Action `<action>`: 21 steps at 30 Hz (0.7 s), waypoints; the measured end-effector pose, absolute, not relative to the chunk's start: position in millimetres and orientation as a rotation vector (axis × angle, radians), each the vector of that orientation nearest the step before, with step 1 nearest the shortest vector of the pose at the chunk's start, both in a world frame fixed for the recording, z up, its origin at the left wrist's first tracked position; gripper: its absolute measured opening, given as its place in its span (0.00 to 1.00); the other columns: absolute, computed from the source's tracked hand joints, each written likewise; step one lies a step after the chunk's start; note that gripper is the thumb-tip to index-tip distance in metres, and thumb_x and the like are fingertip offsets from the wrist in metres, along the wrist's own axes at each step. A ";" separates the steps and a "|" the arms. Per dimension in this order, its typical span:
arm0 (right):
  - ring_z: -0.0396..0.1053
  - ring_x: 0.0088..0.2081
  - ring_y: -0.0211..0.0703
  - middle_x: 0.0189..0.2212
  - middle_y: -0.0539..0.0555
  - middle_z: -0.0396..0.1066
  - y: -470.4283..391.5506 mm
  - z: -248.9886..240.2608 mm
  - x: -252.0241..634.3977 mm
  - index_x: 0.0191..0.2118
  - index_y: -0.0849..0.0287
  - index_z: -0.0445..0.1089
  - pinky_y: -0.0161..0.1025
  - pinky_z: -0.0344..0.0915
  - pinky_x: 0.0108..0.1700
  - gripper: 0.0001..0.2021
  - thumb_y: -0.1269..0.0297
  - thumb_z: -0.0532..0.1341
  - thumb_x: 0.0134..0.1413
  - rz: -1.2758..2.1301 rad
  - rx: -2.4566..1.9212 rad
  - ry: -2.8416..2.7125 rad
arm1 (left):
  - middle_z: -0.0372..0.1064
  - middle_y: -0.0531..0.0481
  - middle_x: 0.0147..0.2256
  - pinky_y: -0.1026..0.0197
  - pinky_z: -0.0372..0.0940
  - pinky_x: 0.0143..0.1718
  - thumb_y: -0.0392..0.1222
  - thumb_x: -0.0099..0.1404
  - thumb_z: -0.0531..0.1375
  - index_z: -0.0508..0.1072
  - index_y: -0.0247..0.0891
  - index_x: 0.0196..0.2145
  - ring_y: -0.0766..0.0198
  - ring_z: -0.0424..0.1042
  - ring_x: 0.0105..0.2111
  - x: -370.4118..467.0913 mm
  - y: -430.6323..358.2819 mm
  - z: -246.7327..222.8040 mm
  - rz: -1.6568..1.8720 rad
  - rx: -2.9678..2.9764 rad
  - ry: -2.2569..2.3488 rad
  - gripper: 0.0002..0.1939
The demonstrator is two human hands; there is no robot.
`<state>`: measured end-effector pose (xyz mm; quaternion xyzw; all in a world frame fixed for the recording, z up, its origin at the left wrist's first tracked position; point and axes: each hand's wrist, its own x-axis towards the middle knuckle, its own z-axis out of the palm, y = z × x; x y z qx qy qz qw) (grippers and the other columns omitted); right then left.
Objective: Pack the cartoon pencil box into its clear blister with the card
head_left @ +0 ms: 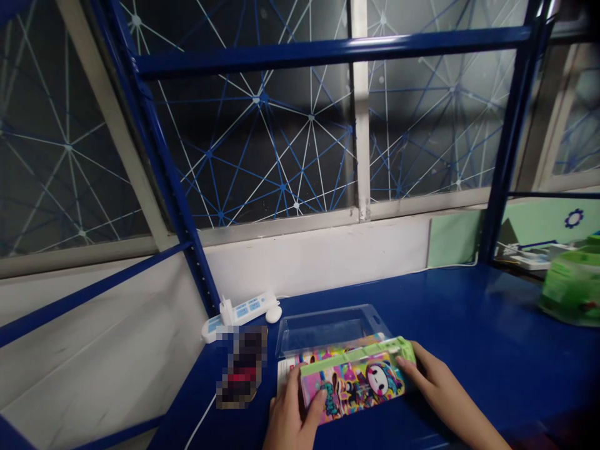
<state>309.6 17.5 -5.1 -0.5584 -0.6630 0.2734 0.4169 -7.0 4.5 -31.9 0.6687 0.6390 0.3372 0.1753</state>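
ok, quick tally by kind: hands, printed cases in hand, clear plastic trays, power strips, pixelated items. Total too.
Hands: 2 (left hand, right hand)
Printed case in hand: 1
Clear plastic tray: 1
Power strip: 1
Pixelated item: 1
Total: 6

The flat rectangular case with a glossy printed face (pixel 354 389) mixes pink, yellow, teal and purple around a white cartoon face, and its long edge is lime green. Deep plain blue covers both the smooth tabletop (pixel 469 337) and the straight metal frame (pixel 328 57), while the long plastic power strip (pixel 255 305) is white with pale blue socket panels. White and blue lines meeting at dots form a web across the dark glass window panes (pixel 281 147).
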 end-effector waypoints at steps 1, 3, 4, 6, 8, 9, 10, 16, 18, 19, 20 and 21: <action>0.75 0.49 0.53 0.50 0.56 0.77 18.3 -6.4 309.1 0.53 0.54 0.69 0.41 0.70 0.49 0.22 0.44 0.55 0.63 0.643 -1.428 -1.655 | 0.68 0.38 0.59 0.48 0.62 0.57 0.58 0.67 0.49 0.62 0.37 0.62 0.49 0.69 0.58 -7.8 5.7 -32.9 0.959 1.894 1.797 0.32; 0.74 0.51 0.53 0.52 0.58 0.75 20.3 -10.9 309.0 0.56 0.54 0.66 0.43 0.69 0.51 0.23 0.45 0.55 0.63 0.554 -1.482 -1.652 | 0.69 0.38 0.58 0.46 0.61 0.57 0.58 0.66 0.51 0.64 0.38 0.61 0.47 0.68 0.58 -9.9 7.4 -35.1 0.983 1.925 1.764 0.32; 0.74 0.51 0.53 0.52 0.59 0.75 21.4 -13.7 309.5 0.56 0.55 0.67 0.45 0.69 0.52 0.23 0.45 0.55 0.63 0.512 -1.499 -1.667 | 0.69 0.37 0.58 0.46 0.60 0.58 0.59 0.65 0.53 0.65 0.37 0.61 0.46 0.66 0.59 -11.0 7.8 -36.1 1.007 1.952 1.749 0.32; 0.73 0.50 0.53 0.49 0.59 0.75 23.3 -19.6 311.0 0.52 0.55 0.69 0.47 0.68 0.53 0.21 0.46 0.54 0.64 0.429 -1.506 -1.728 | 0.65 0.35 0.61 0.46 0.58 0.61 0.60 0.63 0.57 0.63 0.35 0.62 0.45 0.63 0.62 -12.5 7.6 -37.6 1.058 2.010 1.720 0.36; 0.72 0.50 0.53 0.47 0.60 0.74 24.2 -24.6 312.4 0.50 0.56 0.70 0.48 0.68 0.53 0.19 0.48 0.54 0.65 0.311 -1.501 -1.774 | 0.60 0.34 0.64 0.47 0.56 0.62 0.60 0.59 0.62 0.56 0.34 0.67 0.44 0.59 0.64 -12.6 6.4 -37.2 1.059 2.062 1.693 0.45; 0.71 0.50 0.53 0.47 0.60 0.73 24.0 -26.1 312.4 0.50 0.56 0.71 0.49 0.68 0.53 0.18 0.49 0.54 0.65 0.235 -1.505 -1.779 | 0.59 0.33 0.64 0.46 0.55 0.62 0.59 0.56 0.65 0.52 0.34 0.68 0.43 0.58 0.64 -12.0 5.6 -36.1 1.022 2.070 1.694 0.51; 0.71 0.50 0.54 0.48 0.61 0.72 23.4 -26.6 311.6 0.49 0.56 0.71 0.50 0.67 0.53 0.18 0.51 0.55 0.65 0.155 -1.510 -1.780 | 0.59 0.33 0.64 0.46 0.56 0.62 0.57 0.51 0.69 0.49 0.35 0.70 0.42 0.57 0.64 -11.1 4.7 -34.2 0.971 2.063 1.704 0.56; 0.70 0.50 0.54 0.48 0.58 0.73 14.2 -1.8 274.2 0.49 0.51 0.72 0.52 0.65 0.49 0.11 0.57 0.56 0.66 -0.069 -1.439 -1.964 | 0.59 0.37 0.64 0.49 0.52 0.63 0.39 0.43 0.70 0.44 0.41 0.71 0.45 0.58 0.64 -4.0 -0.3 -16.4 0.834 1.908 1.751 0.62; 0.69 0.50 0.53 0.47 0.56 0.74 14.7 11.9 251.5 0.49 0.50 0.71 0.52 0.63 0.51 0.11 0.57 0.58 0.65 -0.024 -1.380 -2.095 | 0.59 0.37 0.65 0.49 0.52 0.63 0.39 0.44 0.69 0.43 0.41 0.71 0.46 0.59 0.64 -2.7 -1.4 -12.7 0.835 1.893 1.749 0.61; 0.69 0.49 0.54 0.46 0.55 0.75 16.3 17.8 240.3 0.49 0.51 0.71 0.53 0.62 0.51 0.11 0.56 0.58 0.65 -0.006 -1.362 -2.147 | 0.59 0.37 0.64 0.49 0.52 0.63 0.39 0.44 0.69 0.43 0.41 0.71 0.46 0.59 0.64 -2.4 -1.6 -12.0 0.833 1.885 1.749 0.61; 0.69 0.48 0.54 0.44 0.55 0.75 18.6 22.6 230.0 0.48 0.52 0.71 0.53 0.62 0.51 0.11 0.55 0.59 0.65 0.009 -1.356 -2.184 | 0.59 0.37 0.64 0.50 0.53 0.63 0.39 0.44 0.69 0.43 0.40 0.71 0.46 0.59 0.64 -2.2 -1.6 -12.0 0.832 1.877 1.750 0.62; 0.69 0.46 0.54 0.42 0.55 0.75 21.3 26.0 221.3 0.47 0.53 0.72 0.52 0.62 0.50 0.11 0.55 0.59 0.64 0.018 -1.355 -2.209 | 0.59 0.37 0.64 0.50 0.53 0.63 0.39 0.44 0.69 0.42 0.40 0.71 0.47 0.59 0.64 -2.3 -1.3 -12.6 0.834 1.872 1.749 0.62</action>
